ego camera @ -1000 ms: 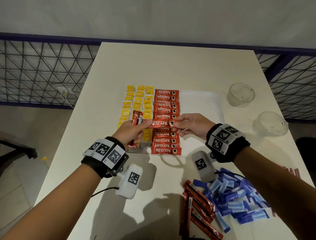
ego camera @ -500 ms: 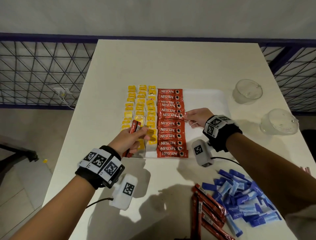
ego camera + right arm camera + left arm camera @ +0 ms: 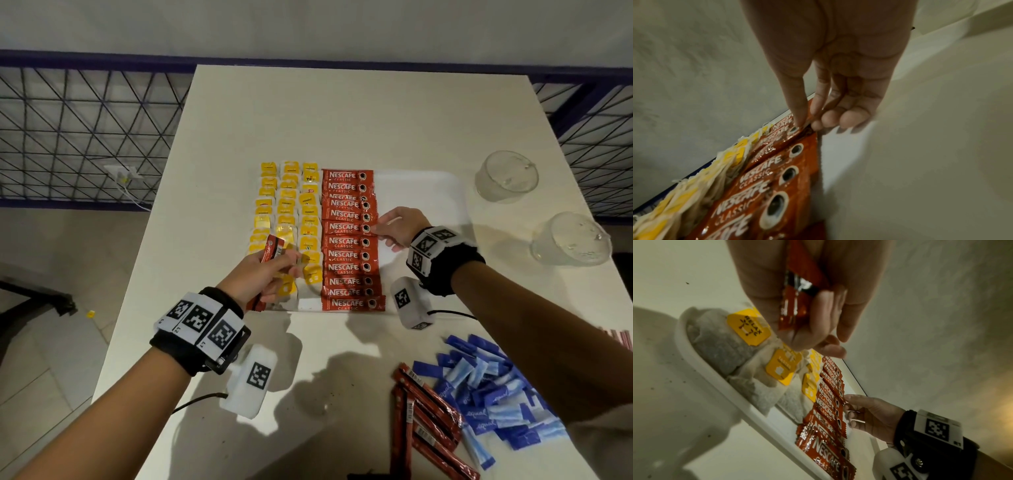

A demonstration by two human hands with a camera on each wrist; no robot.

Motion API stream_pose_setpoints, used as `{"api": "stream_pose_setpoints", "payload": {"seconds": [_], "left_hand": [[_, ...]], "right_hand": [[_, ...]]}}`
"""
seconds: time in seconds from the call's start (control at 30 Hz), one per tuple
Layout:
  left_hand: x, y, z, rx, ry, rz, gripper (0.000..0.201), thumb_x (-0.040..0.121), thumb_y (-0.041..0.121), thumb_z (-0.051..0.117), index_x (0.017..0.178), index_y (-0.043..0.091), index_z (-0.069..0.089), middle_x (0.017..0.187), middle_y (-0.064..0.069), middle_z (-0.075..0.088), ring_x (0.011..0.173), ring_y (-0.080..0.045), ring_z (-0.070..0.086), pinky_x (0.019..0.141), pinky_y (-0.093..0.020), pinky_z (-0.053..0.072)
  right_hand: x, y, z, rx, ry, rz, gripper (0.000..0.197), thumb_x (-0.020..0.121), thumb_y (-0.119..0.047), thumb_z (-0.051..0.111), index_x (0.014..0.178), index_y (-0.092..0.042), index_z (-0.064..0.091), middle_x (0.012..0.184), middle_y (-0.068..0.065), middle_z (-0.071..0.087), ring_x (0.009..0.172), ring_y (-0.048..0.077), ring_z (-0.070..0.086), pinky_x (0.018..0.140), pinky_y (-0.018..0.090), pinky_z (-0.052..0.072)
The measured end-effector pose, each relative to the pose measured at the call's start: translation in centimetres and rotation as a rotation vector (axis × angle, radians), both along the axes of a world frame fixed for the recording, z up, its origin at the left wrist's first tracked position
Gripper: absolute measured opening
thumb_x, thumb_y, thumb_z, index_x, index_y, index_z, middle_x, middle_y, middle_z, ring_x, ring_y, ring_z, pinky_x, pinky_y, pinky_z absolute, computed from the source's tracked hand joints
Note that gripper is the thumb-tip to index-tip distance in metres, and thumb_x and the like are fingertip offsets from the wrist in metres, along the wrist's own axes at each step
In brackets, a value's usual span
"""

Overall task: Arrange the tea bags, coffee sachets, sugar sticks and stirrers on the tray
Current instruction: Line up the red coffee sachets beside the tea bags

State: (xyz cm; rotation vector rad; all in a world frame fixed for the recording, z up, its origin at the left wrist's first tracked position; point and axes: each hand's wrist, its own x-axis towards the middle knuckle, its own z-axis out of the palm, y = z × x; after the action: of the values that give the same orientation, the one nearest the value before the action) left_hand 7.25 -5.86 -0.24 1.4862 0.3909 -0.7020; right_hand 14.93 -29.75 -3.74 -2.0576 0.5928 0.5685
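Right grip now farther up sachets

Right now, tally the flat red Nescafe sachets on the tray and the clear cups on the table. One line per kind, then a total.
Nescafe sachets: 12, in one overlapping column on the tray
Clear cups: 2, on the table to the right of the tray
Total: 14
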Motion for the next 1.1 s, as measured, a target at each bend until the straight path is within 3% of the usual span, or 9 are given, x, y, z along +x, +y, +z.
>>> {"api": "stream_pose_setpoints", "payload": {"seconds": [0.3,0.37,0.43,0.53,0.63,0.8,0.87,0.97,1.1], "left_hand": [[0.0,-0.1,-0.4,-0.001,0.025,0.022,0.009,0.094,0.018,0.052,0.087,0.013,0.055,0.058,0.004,0.054,0.032,-0.005,0.029,0.032,-0.013,0.026],[0.0,-0.1,-0.3,-0.037,0.057,0.020,0.006,0.095,0.013,0.047,0.096,0.013,0.053,0.064,0.001,0.052,0.034,-0.007,0.033,0.034,-0.014,0.027],[-0.2,-0.3,-0.1,-0.109,0.096,0.031,0.018,0.096,0.007,0.038,0.105,0.014,0.052,0.067,0.000,0.051,0.036,-0.007,0.039,0.034,-0.014,0.030],[-0.5,-0.5,0.1,-0.131,0.097,0.009,0.019,0.099,0.009,0.037,0.107,0.014,0.053,0.066,-0.001,0.058,0.042,-0.007,0.049,0.037,-0.015,0.040],[-0.9,-1.0,0.7,-0.072,0.052,-0.078,0.015,0.097,0.019,0.044,0.104,0.011,0.055,0.070,-0.005,0.064,0.042,-0.008,0.055,0.038,-0.016,0.043],[-1.5,-2.5,2.1,0.030,-0.012,-0.239,0.024,0.098,0.026,0.041,0.088,0.007,0.051,0.038,0.004,0.055,0.027,-0.002,0.040,0.030,-0.012,0.027],[-1.7,-2.8,2.2,0.040,-0.021,-0.257,0.027,0.097,0.027,0.043,0.080,0.008,0.050,0.035,0.004,0.051,0.026,-0.002,0.035,0.030,-0.012,0.024],[-1.8,-3.3,2.1,0.031,-0.024,-0.260,0.037,0.095,0.033,0.044,0.069,0.008,0.049,0.034,0.005,0.044,0.026,-0.002,0.027,0.031,-0.012,0.021],[-1.6,-3.2,1.6,-0.089,0.077,-0.070,0.033,0.095,0.034,0.045,0.072,0.011,0.049,0.048,0.006,0.049,0.028,-0.001,0.024,0.029,-0.010,0.018]], "right_hand": [[0.0,0.1,0.2,0.002,-0.030,-0.013,0.019,0.082,-0.015,0.069,0.076,-0.019,0.051,0.072,0.001,0.061,0.056,0.011,0.050,0.053,0.021,0.042],[-0.1,0.0,0.3,-0.005,-0.045,-0.020,0.019,0.082,-0.018,0.069,0.076,-0.019,0.051,0.073,0.001,0.061,0.057,0.011,0.050,0.054,0.021,0.042],[-0.1,-0.1,0.6,-0.012,-0.071,-0.025,0.017,0.082,-0.020,0.068,0.077,-0.018,0.052,0.075,0.001,0.061,0.058,0.011,0.050,0.054,0.021,0.042],[-0.6,0.1,1.9,0.030,-0.111,-0.006,0.014,0.084,-0.022,0.066,0.089,-0.014,0.056,0.077,0.002,0.060,0.061,0.011,0.051,0.057,0.021,0.044],[-1.8,0.7,3.8,0.102,-0.163,0.131,0.019,0.085,-0.027,0.064,0.098,-0.016,0.056,0.080,0.000,0.061,0.066,0.012,0.054,0.064,0.024,0.047],[-4.7,2.4,6.5,0.271,-0.095,0.456,0.026,0.083,-0.031,0.064,0.107,-0.026,0.056,0.084,-0.008,0.061,0.072,0.009,0.057,0.069,0.022,0.049],[-5.5,2.9,6.6,0.294,-0.080,0.533,0.025,0.082,-0.028,0.066,0.106,-0.026,0.059,0.082,-0.010,0.061,0.072,0.007,0.058,0.068,0.021,0.050],[-6.2,2.8,6.7,0.304,-0.119,0.539,0.013,0.082,-0.016,0.067,0.089,-0.024,0.059,0.075,-0.007,0.060,0.065,0.007,0.057,0.063,0.018,0.050],[-6.1,1.2,6.9,0.370,-0.197,0.438,0.018,0.078,-0.004,0.069,0.074,-0.020,0.062,0.064,-0.004,0.063,0.057,0.007,0.058,0.068,0.024,0.052]]}}
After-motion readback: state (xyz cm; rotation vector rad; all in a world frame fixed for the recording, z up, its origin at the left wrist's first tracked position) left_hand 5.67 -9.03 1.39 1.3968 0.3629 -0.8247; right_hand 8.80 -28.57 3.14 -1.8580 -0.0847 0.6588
